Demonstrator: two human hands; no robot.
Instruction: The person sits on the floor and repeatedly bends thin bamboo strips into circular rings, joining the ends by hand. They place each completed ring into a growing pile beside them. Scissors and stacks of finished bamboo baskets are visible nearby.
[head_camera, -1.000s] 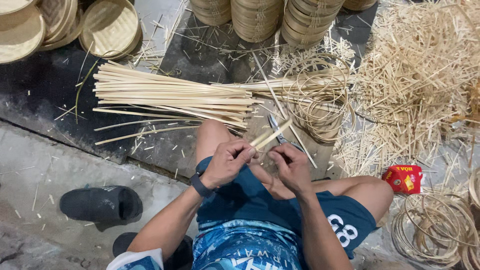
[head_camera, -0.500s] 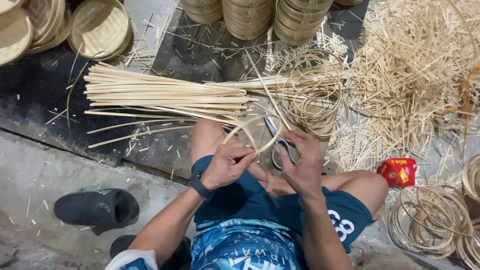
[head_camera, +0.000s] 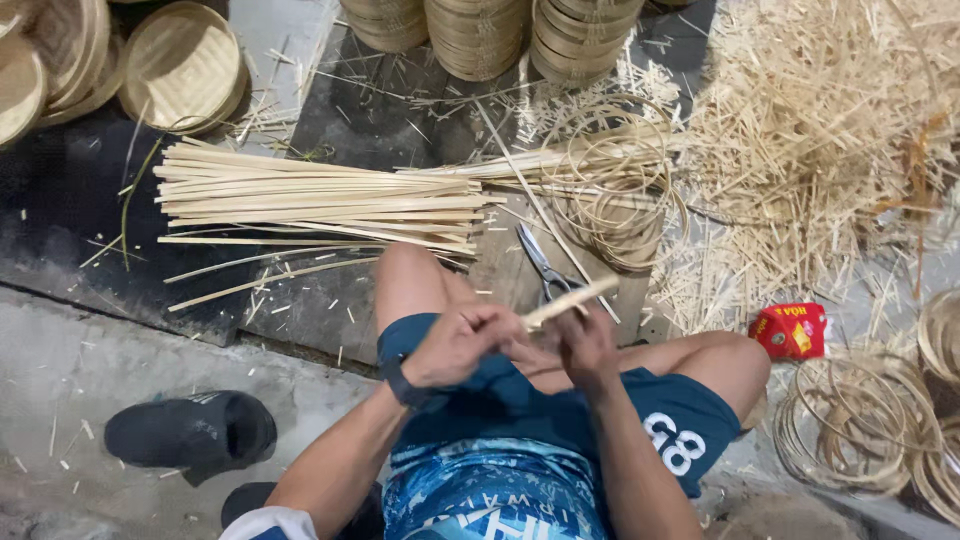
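Concrete floor and dark mats fill the frame, strewn with bamboo offcuts.

1. Near: the person sits at lower centre, knees spread. A dark shoe lies at lower left.
2. Hands: the left hand is closed around the near end of a short strip. The right hand is curled beside it at the same strip; whether it grips or only steadies cannot be told. The strip angles up and right from the hands, at frame centre.
3. Just beyond: scissors lie on a board, blades toward the top of the frame.
4. Middle: a bundle of long strips lies across the left centre. Coils sit to its right; more hoops rest at lower right.
5. Far: stacked baskets stand at the top edge, flat lids at upper left, and a shavings heap at upper right.

Risks: the split edge could cut bare fingers if the strip slips; the thin strip could snap if bent hard; loose offcuts lie close to the bare legs.

Packages: one small red box with yellow print lies at right, just beyond the knee.
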